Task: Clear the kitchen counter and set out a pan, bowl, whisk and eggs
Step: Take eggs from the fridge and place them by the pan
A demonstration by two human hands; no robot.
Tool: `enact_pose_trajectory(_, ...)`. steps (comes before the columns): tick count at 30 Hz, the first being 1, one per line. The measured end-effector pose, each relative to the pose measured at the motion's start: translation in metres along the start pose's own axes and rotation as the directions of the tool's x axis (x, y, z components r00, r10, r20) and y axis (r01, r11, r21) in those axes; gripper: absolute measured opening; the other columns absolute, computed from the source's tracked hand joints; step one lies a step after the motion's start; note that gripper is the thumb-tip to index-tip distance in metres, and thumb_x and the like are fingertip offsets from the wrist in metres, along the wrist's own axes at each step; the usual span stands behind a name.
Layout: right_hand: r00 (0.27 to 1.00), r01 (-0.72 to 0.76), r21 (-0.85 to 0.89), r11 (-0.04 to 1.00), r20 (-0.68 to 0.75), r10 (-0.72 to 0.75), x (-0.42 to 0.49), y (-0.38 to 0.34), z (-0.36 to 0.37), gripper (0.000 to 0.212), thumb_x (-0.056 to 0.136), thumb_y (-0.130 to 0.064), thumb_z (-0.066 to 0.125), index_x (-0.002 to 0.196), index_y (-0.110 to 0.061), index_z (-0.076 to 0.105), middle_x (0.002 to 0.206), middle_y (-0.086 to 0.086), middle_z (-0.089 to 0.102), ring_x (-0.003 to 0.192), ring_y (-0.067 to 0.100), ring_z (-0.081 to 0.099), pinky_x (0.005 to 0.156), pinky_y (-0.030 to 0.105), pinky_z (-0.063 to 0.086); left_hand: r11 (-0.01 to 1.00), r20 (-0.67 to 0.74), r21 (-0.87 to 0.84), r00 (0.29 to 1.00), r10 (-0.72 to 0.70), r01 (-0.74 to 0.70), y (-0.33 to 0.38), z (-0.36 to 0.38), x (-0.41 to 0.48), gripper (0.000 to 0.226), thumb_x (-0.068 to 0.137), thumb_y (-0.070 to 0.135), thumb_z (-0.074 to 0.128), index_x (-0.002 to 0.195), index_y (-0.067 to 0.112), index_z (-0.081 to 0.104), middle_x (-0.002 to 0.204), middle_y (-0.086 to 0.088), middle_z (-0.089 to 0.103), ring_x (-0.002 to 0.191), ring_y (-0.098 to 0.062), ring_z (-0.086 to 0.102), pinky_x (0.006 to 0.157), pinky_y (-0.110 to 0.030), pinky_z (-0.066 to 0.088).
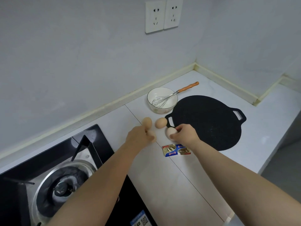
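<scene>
A flat black pan (206,123) with two handles lies on the white counter (179,176). Behind it stands a white bowl (169,93) with a wire whisk (164,100) leaning in it, its orange handle pointing back right. A brown egg (161,122) rests on the counter by the pan's left handle. My left hand (140,136) is blurred and holds a brown egg (147,122) at its fingertips, just left of the resting one. My right hand (184,133) grips a paler egg (171,132) low over the counter beside the pan.
Two small foil butter packets (176,150) lie on the counter under my right wrist. A black gas hob (53,181) with a burner fills the lower left. The wall has two sockets (163,15). The counter's edge drops off at the right.
</scene>
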State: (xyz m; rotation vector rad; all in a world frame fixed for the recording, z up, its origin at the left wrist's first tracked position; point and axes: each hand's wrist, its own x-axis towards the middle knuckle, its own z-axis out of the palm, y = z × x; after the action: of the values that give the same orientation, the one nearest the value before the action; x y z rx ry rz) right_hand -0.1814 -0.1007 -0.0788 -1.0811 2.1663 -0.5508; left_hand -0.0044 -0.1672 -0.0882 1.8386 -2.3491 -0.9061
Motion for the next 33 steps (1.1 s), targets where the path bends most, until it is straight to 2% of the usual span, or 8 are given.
enact_pose_trajectory(3, 1.0, -0.009, -0.028, 1.0, 0.007, 0.01, 0.004, 0.0, 0.004, 0.026, 0.079, -0.029, 0.071, 0.1, -0.017, 0.06, 0.09, 0.002, 0.064, 0.081, 0.016, 0.063, 0.073, 0.032, 0.055, 0.996, 0.016, -0.09, 1.0, 0.007, -0.006, 0.001, 0.007, 0.003, 0.037, 0.083, 0.035, 0.061, 0.111, 0.011, 0.061, 0.103, -0.009, 0.066, 0.086, -0.029, 0.064, 0.076, -0.029, 0.046)
enact_pose_trajectory(8, 1.0, -0.014, -0.01, 1.0, 0.022, 0.014, 0.004, -0.001, 0.006, 0.029, 0.079, -0.03, 0.072, 0.101, -0.015, 0.061, 0.09, 0.003, 0.065, 0.082, 0.017, 0.064, 0.075, 0.033, 0.056, 0.986, -0.031, -0.16, 0.998, 0.047, -0.051, 0.012, 0.015, 0.007, 0.032, 0.084, 0.03, 0.064, 0.109, 0.009, 0.062, 0.104, -0.008, 0.065, 0.1, -0.026, 0.06, 0.079, -0.027, 0.041)
enact_pose_trajectory(13, 0.999, -0.015, 0.0, 1.0, 0.028, 0.015, 0.002, -0.001, 0.005, 0.032, 0.08, -0.031, 0.072, 0.105, -0.014, 0.06, 0.094, 0.003, 0.065, 0.086, 0.017, 0.064, 0.078, 0.034, 0.055, 0.94, 0.021, -0.341, 0.999, 0.035, -0.026, 0.021, 0.025, 0.008, 0.029, 0.085, 0.028, 0.065, 0.108, 0.01, 0.063, 0.099, -0.009, 0.068, 0.091, -0.024, 0.067, 0.089, -0.038, 0.052)
enact_pose_trajectory(23, 0.998, 0.035, -0.071, 0.997, 0.054, -0.031, 0.002, 0.002, -0.004, 0.033, 0.085, -0.027, 0.068, 0.114, -0.014, 0.06, 0.1, 0.003, 0.064, 0.09, 0.015, 0.062, 0.08, 0.029, 0.053, 0.827, 0.035, -0.562, 0.999, 0.03, -0.005, 0.019, 0.029, 0.004, 0.022, 0.084, 0.023, 0.07, 0.102, 0.014, 0.06, 0.077, 0.003, 0.06, 0.078, -0.022, 0.069, 0.085, -0.037, 0.056)
enact_pose_trajectory(25, 0.997, 0.06, -0.094, 0.994, 0.045, -0.056, 0.002, 0.002, -0.007, 0.032, 0.086, -0.029, 0.066, 0.114, -0.013, 0.06, 0.097, 0.003, 0.064, 0.086, 0.014, 0.06, 0.075, 0.026, 0.05, 0.83, -0.001, -0.558, 1.0, 0.024, -0.02, 0.017, 0.024, 0.003, 0.014, 0.088, 0.027, 0.064, 0.089, 0.014, 0.061, 0.076, -0.001, 0.061, 0.072, -0.024, 0.068, 0.078, -0.036, 0.056)
enact_pose_trajectory(28, 0.996, 0.09, -0.12, 0.989, 0.0, -0.091, 0.007, -0.002, -0.008, 0.034, 0.089, -0.032, 0.062, 0.117, -0.013, 0.058, 0.094, 0.002, 0.062, 0.083, 0.013, 0.057, 0.07, 0.024, 0.044, 0.895, -0.23, -0.445, 0.97, -0.081, -0.031, 0.004, 0.018, 0.009, 0.027, 0.091, 0.031, 0.053, 0.072, 0.011, 0.054, 0.071, -0.005, 0.058, 0.073, -0.03, 0.064, 0.066, -0.035, 0.046)
enact_pose_trajectory(30, 0.99, 0.126, -0.131, 0.983, -0.041, -0.132, 0.01, -0.007, -0.008, 0.037, 0.09, -0.031, 0.06, 0.122, -0.013, 0.056, 0.103, 0.004, 0.062, 0.089, 0.014, 0.056, 0.074, 0.024, 0.043, 0.904, -0.308, -0.427, 0.943, -0.127, -0.018, -0.002, 0.015, 0.015, 0.021, 0.093, 0.033, 0.05, 0.09, 0.014, 0.059, 0.089, -0.005, 0.059, 0.083, -0.025, 0.057, 0.069, -0.029, 0.038)
enact_pose_trajectory(33, 0.983, 0.16, -0.096, 0.982, -0.081, -0.168, 0.02, -0.015, -0.005, 0.035, 0.092, -0.027, 0.058, 0.123, -0.013, 0.056, 0.114, 0.008, 0.061, 0.1, 0.02, 0.057, 0.079, 0.025, 0.042, 0.902, -0.214, -0.43, 0.969, -0.122, 0.018, -0.004, 0.014, 0.028, 0.043, 0.096, 0.039, 0.045, 0.135, 0.02, 0.048, 0.118, -0.008, 0.052, 0.105, -0.024, 0.053, 0.086, -0.03, 0.037)
